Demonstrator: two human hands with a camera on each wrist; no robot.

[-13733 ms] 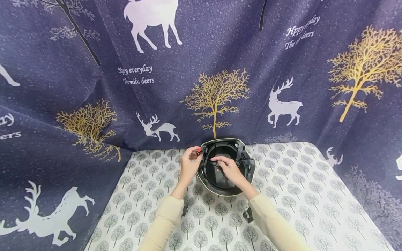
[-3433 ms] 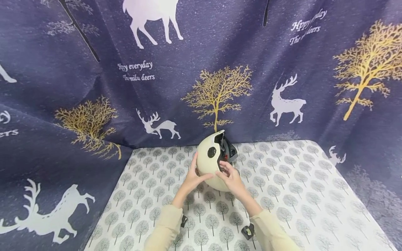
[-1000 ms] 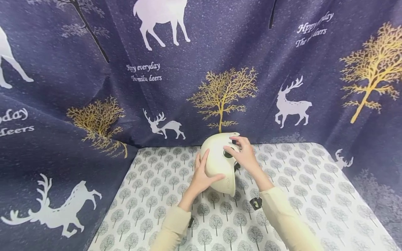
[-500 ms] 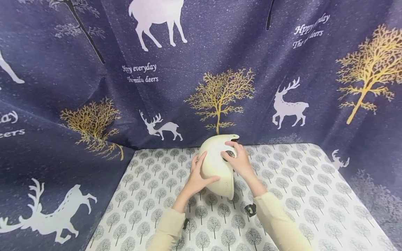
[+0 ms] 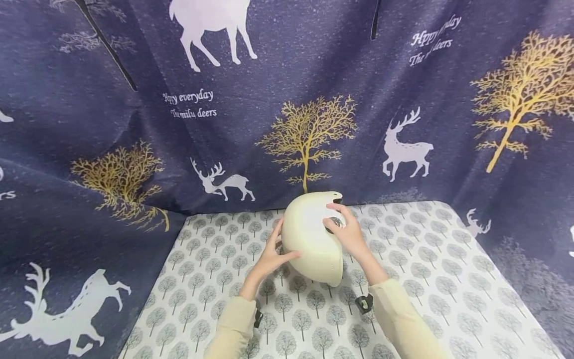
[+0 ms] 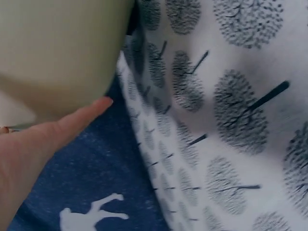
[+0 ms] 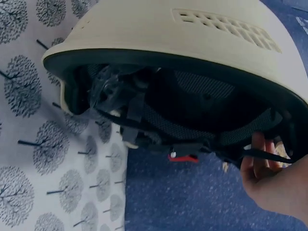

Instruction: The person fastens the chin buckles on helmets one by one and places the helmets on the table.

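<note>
A cream helmet (image 5: 309, 239) is tilted over the table, its crown to the left and its opening to the right. My left hand (image 5: 270, 258) holds the crown from the left, fingers and thumb spread over the shell; in the left wrist view the thumb (image 6: 72, 122) lies along it. My right hand (image 5: 349, 232) grips the right rim beside a dark round side vent. In the right wrist view its fingers (image 7: 260, 154) curl inside the edge at a black strap (image 7: 262, 154). A red buckle piece (image 7: 183, 157) hangs on the straps below the dark lining (image 7: 192, 106).
The white cloth with grey trees (image 5: 215, 279) covers the table under the helmet. A dark blue curtain (image 5: 251, 139) printed with deer and trees hangs close behind the helmet at the table's back edge. Dark wrist devices (image 5: 364, 303) sit at both cuffs.
Earlier the helmet lay opening up, hands at its red buckle and straps; it was then tipped onto its side. In the last second it turned slightly while the right hand stayed at the rim.
</note>
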